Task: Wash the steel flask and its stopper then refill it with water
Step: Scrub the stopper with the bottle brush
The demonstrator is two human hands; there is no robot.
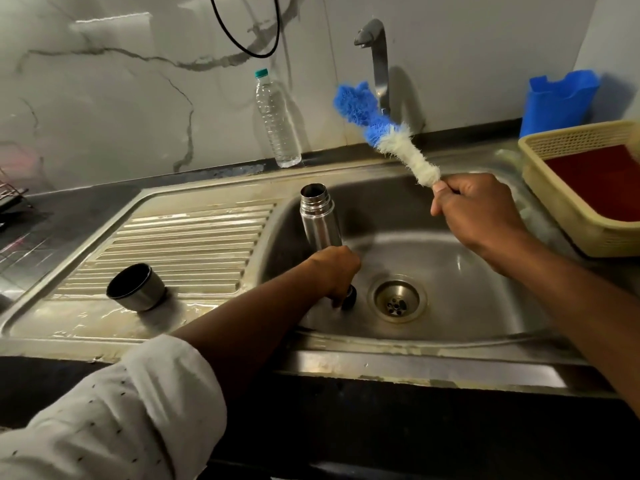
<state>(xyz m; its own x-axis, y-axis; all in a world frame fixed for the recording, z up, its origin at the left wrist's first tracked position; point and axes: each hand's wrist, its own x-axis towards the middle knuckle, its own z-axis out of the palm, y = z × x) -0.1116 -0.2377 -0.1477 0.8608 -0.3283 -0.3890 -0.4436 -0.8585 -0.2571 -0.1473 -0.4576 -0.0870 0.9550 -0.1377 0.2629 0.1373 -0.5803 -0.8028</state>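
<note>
The steel flask (319,220) stands tilted in the sink basin (485,282) with its mouth open at the top. My left hand (334,270) grips its lower body. A small black part (349,297), perhaps the stopper, shows just under that hand. My right hand (478,216) holds a bottle brush (384,129) with blue and white bristles, raised above the basin to the right of the flask and pointing up toward the tap (375,60). The flask's steel cup lid (136,287) rests mouth up on the wet draining board (180,244).
A clear plastic water bottle (277,123) stands against the wall behind the sink. A yellow basket (568,188) with a red inside sits at the right, a blue container (557,102) behind it. The drain (396,301) lies beside my left hand. No water runs from the tap.
</note>
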